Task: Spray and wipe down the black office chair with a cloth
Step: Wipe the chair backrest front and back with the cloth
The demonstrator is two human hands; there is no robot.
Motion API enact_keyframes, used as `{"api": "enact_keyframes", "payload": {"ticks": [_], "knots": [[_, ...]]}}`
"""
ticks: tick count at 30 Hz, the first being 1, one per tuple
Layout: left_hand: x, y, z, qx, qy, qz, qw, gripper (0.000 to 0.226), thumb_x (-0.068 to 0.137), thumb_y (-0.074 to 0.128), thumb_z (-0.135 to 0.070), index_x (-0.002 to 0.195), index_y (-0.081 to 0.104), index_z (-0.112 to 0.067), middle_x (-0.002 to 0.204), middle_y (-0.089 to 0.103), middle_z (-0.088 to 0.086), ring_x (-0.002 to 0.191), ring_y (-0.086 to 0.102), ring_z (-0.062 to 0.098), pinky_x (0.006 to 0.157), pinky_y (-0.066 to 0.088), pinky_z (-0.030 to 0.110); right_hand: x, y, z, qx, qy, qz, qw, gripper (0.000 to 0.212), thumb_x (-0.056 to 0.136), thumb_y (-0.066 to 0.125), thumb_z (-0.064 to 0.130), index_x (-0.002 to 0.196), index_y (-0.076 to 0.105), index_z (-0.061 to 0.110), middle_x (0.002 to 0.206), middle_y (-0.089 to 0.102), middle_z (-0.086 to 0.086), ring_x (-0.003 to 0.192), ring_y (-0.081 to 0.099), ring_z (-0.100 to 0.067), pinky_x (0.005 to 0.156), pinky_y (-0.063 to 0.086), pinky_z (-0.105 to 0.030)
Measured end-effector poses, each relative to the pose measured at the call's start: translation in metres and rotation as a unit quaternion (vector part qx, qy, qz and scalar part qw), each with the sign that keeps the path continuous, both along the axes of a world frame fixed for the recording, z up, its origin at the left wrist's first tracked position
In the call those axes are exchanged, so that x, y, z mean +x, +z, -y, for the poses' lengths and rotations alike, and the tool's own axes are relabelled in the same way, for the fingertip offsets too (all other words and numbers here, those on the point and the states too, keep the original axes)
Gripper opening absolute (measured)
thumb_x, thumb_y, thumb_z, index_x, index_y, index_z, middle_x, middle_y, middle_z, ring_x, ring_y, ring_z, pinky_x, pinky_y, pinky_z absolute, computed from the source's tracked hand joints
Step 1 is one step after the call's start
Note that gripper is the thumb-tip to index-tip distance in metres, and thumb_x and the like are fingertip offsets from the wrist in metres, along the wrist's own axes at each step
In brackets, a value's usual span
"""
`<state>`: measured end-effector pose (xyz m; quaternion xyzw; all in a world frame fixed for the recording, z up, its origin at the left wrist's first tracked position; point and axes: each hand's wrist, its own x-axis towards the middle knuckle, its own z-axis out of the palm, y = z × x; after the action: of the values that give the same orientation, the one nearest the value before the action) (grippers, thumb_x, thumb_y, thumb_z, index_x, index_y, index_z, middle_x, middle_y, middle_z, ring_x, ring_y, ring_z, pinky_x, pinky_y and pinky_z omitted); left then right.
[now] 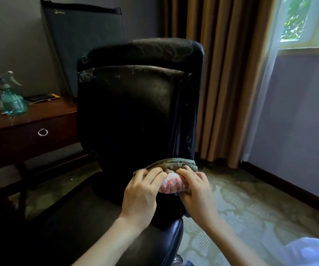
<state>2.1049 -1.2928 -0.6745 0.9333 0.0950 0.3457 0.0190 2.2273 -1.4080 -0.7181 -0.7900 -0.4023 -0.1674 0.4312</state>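
Observation:
The black office chair point(135, 104) faces me, its worn leather backrest upright in the middle of the view. A bunched cloth point(174, 166), grey-brown with a pink and white part, is pressed against the lower right of the backrest. My left hand point(141, 192) grips the cloth's left side. My right hand point(197, 191) grips its right side, fingers curled over the pink part. A teal spray bottle point(11, 96) stands on the wooden desk at the left, away from both hands.
The dark wooden desk point(30, 121) with a ring-pull drawer sits left of the chair. A dark board point(82, 45) leans on the wall behind. Brown curtains point(227, 73) and a window point(308, 20) are at the right. Patterned carpet point(241, 208) lies beneath.

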Motion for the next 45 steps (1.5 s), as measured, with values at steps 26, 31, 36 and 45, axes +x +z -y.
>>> {"api": "enact_keyframes", "payload": {"ticks": [26,31,36,45], "knots": [[0.051,0.005,-0.02,0.121,0.004,0.088,0.989,0.037,0.084,0.042,-0.011,0.112,0.067,-0.013,0.118,0.064,0.002,0.094,0.056,0.032,0.076,0.053,0.043,0.026,0.014,-0.031,0.097,-0.015,-0.048,0.994,0.062,0.064,0.064,-0.007,0.12,0.056,0.018,0.103,0.051,0.015,0.098,0.046,-0.01,0.084,0.031,-0.002],[0.039,-0.053,-0.017,0.13,-0.019,0.031,0.991,0.037,0.082,0.043,-0.011,0.109,0.068,-0.014,0.107,0.065,0.0,0.082,0.057,0.027,0.063,0.055,0.036,0.023,-0.048,-0.027,0.06,-0.015,-0.104,0.993,0.066,0.059,0.061,-0.01,0.116,0.057,0.023,0.1,0.052,0.016,0.097,0.049,-0.011,0.085,0.03,-0.001],[0.036,-0.069,-0.014,0.121,-0.03,-0.036,0.992,0.037,0.081,0.039,-0.012,0.104,0.068,-0.013,0.094,0.064,0.0,0.073,0.056,0.024,0.056,0.054,0.036,0.026,-0.069,-0.022,0.011,-0.018,-0.132,0.991,0.062,0.065,0.058,-0.006,0.118,0.056,0.025,0.108,0.057,0.002,0.098,0.044,-0.007,0.087,0.036,-0.012],[0.057,0.084,-0.022,0.141,0.028,0.104,0.984,0.049,0.076,0.033,-0.011,0.115,0.063,-0.01,0.121,0.061,0.006,0.091,0.053,0.037,0.071,0.048,0.041,0.052,0.114,-0.031,0.095,-0.019,0.095,0.991,0.065,0.059,0.055,-0.01,0.12,0.06,0.012,0.111,0.065,-0.005,0.091,0.047,-0.019,0.075,0.032,-0.019]]}}
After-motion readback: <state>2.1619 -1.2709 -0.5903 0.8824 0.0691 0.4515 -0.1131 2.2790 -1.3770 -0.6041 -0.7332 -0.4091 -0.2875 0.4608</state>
